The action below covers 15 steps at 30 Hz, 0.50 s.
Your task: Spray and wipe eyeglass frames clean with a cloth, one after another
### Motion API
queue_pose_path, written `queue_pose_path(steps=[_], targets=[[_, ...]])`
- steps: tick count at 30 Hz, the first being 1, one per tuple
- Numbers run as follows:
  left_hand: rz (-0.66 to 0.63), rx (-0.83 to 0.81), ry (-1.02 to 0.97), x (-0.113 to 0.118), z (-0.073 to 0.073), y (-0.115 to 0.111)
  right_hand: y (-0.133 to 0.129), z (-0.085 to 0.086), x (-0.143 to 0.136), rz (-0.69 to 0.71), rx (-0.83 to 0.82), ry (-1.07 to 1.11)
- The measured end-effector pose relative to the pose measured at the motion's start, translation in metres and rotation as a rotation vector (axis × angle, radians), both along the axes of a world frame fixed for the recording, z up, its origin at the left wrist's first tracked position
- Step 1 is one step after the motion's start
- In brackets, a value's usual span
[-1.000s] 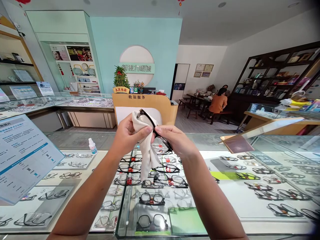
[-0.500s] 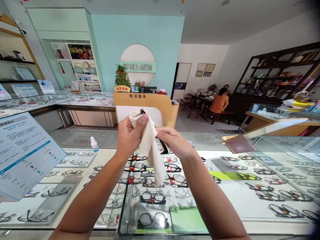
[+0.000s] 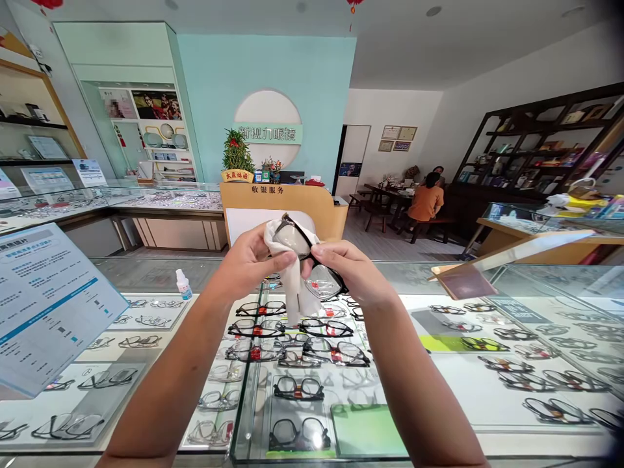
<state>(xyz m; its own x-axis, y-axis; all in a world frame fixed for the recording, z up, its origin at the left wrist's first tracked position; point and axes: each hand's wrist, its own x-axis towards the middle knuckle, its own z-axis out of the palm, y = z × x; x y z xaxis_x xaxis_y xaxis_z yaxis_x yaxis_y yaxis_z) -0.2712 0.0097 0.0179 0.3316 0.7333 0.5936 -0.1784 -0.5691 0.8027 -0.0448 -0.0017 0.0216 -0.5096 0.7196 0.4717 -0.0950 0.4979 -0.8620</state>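
Observation:
Black-framed eyeglasses (image 3: 312, 257) are held up over the glass counter, tilted, with the left lens higher than the right. My left hand (image 3: 256, 260) is closed on a white cleaning cloth (image 3: 295, 292), which lies behind the upper lens and hangs down below it. My right hand (image 3: 351, 270) pinches the frame of the eyeglasses near the bridge, its thumb on the front. The lower lens shows uncovered beside my right hand. The fingertips behind the cloth are partly hidden.
A glass display case (image 3: 244, 416) with rows of eyeglasses spans the front. To the left stand a small white spray bottle (image 3: 183, 285) and a tilted printed sign (image 3: 53, 305). A wooden-based stand (image 3: 465, 279) is at right. Two people (image 3: 426, 198) sit far back.
The eyeglasses have turned so both lenses face me; before, the cloth mostly covered them. My left hand has opened up the cloth behind the upper lens, and its hanging end is higher.

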Motion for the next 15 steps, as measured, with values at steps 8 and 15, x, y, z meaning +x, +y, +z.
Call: queue_pose_path(steps=[8, 15], targets=[[0.155, 0.031, -0.228, 0.026, -0.007, -0.01, -0.006, -0.002, -0.011, 0.113, -0.028, 0.029], [0.285, 0.013, -0.235, 0.024, -0.001, -0.02, -0.018, 0.001, -0.018, 0.093, 0.012, 0.015]])
